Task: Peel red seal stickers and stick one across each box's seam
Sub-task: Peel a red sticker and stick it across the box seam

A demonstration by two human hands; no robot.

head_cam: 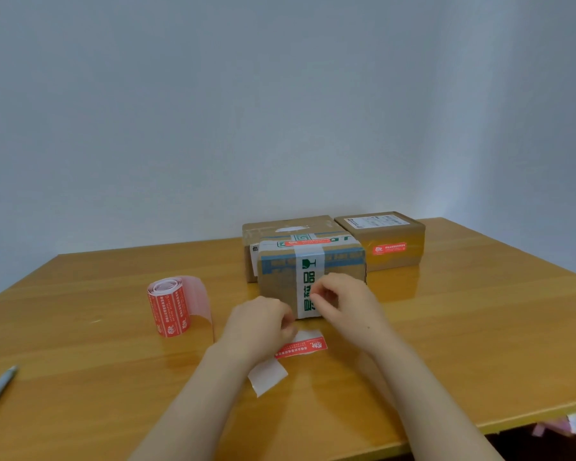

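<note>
1. Right now the red seal sticker (301,349) lies flat on the surface (97,344), close to us and just in front of the front box (278,287). Its long axis runs left to right, with the right end tipped slightly away from us.
2. White backing paper (267,377) trails from its left end toward us, passing under the left wrist.
3. Our left hand (263,324) is the nearer one. Its fingers curl down onto the backing at the sticker's left end and appear to pinch it.
4. Our right hand (343,301) hovers higher, against the box's front face. Its thumb and forefinger are drawn together, but we cannot tell whether they hold anything.
5. The front box shows white tape (308,261) over its top and front, and no red seal. We judge it the next target, up and away from the sticker.
6. Behind it, the rear box (263,229) and the right box (403,261) each carry 1 red seal.
7. A sticker roll (170,307) stands well to the left.
</note>
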